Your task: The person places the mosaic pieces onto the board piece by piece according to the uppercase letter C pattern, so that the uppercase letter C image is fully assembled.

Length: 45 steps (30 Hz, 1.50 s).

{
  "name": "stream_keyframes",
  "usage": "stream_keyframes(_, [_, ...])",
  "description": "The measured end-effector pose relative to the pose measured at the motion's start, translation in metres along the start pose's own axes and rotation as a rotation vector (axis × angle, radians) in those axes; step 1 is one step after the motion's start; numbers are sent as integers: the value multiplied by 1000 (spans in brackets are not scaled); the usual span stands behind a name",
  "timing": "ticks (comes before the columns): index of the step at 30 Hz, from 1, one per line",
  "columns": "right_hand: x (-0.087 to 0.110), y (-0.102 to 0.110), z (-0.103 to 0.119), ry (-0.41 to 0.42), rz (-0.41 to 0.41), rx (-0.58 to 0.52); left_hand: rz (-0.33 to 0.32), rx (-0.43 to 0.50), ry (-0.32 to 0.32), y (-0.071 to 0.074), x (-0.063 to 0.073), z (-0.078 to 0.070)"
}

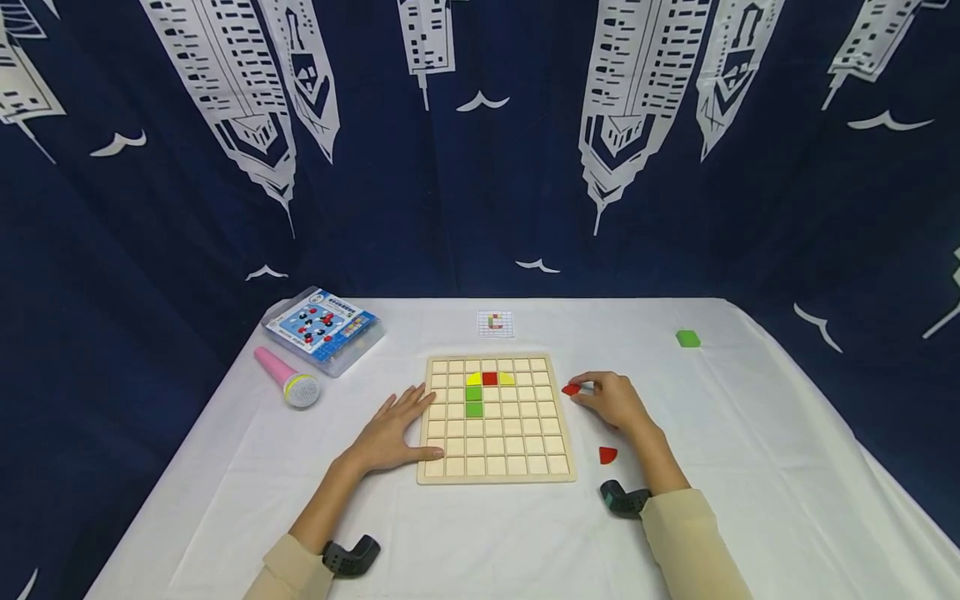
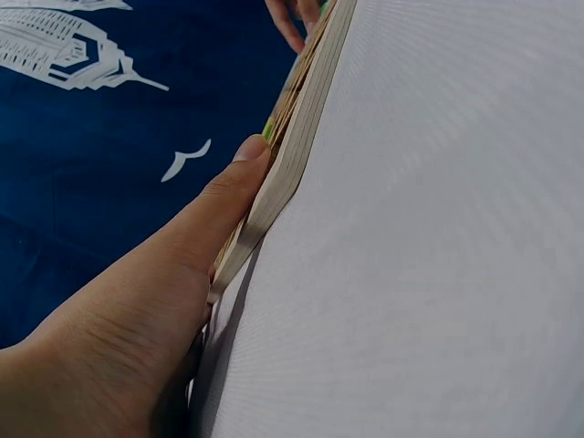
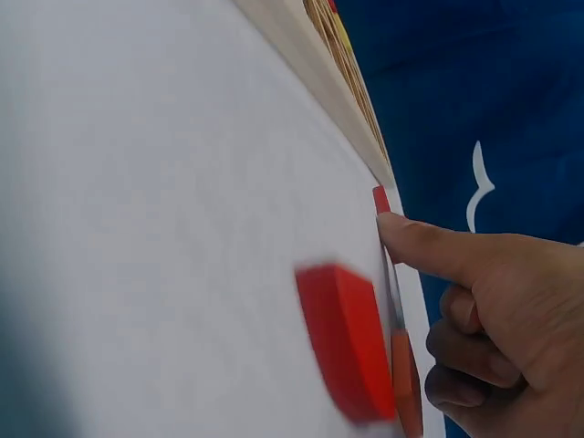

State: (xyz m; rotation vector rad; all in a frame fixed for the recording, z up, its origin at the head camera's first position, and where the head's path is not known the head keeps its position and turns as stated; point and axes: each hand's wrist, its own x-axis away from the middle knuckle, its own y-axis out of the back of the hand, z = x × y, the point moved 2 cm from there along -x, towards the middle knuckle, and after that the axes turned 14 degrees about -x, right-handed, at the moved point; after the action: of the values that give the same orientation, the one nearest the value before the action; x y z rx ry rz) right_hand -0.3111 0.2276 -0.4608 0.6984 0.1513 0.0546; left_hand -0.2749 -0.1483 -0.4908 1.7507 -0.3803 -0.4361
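My right hand pinches a small red piece just off the board's right side. In the right wrist view, the thumb lies against that red piece. A wooden grid board lies in front of me. Spread over its left edge is my left hand, the thumb on the lower left corner. On the grid, a red square sits between two yellow pieces, with green squares below the left one. A red quarter-round piece rests on the cloth below my right hand.
Behind the board lies a small pattern card. A plastic case and a pink toy microphone are at the back left. One green piece lies far right. Another orange-red piece shows in the right wrist view.
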Motion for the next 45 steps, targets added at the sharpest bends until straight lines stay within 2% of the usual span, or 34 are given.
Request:
stream_keyframes(7, [0, 12, -7, -39, -90, 76, -6, -8, 0, 1, 0, 0])
stream_keyframes(10, [0, 8, -7, -58, -65, 60, 3, -3, 6, 1, 0, -1])
stream_keyframes(16, [1, 0, -4, -11, 6, 9, 11, -7, 12, -1, 0, -2])
stream_keyframes(23, [4, 7, -8, -44, -35, 32, 8, -1, 11, 0, 0, -2])
stream_keyframes(26, [5, 5, -4, -9, -36, 27, 9, 5, 15, 0, 1, -2])
stream_keyframes(30, [9, -14, 24, 89, -5, 4, 8, 10, 15, 1, 1, -2])
stream_keyframes(37, [22, -73, 82, 241, 123, -61, 7, 4, 11, 3, 1, -2])
stream_keyframes(41, [26, -96, 98, 285, 177, -18, 9, 3, 6, 3, 1, -2])
stream_keyframes(45, [27, -103, 102, 302, 180, 36, 16, 0, 8, 3, 1, -2])
